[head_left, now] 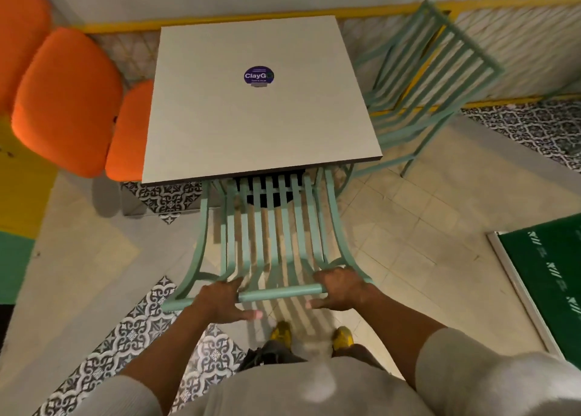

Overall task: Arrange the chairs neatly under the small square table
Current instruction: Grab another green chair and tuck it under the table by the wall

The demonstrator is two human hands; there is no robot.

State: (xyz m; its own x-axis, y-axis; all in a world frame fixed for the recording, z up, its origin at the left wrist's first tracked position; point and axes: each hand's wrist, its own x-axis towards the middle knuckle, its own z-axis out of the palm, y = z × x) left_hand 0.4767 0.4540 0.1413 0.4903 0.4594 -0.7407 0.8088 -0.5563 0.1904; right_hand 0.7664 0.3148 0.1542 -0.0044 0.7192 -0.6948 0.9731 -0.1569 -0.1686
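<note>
Nearest the camera, both hands rest on the top rail of the near chair (270, 227); the left hand (224, 302) wraps the rail with the thumb spread below it, the right hand (338, 285) does the same near the rail's right end; both are clenched on that rail, not released. The person's yellow shoes (281, 330) stand just behind the chair back, close to its rear legs; a quick pull or a skewed push could catch a toe.

The near chair leans toward the person, its slatted back sloping up to the hands, while its seat already sits under the front edge of the tabletop (257, 110); the likely fault here is a push with uneven force from the two hands, which would slew the chair and drive a side rail against the dark table base glimpsed through the slats, or leave it crooked; a seat lifted too high could knock the underside of the tabletop.

Farther off, the second green chair (430, 82) stands to the right of the table, angled and not tucked in; it is still to be done. The orange cushioned seats (67, 101) crowd the left edge, so any shove that shifts the table leftward would bump them.
</note>
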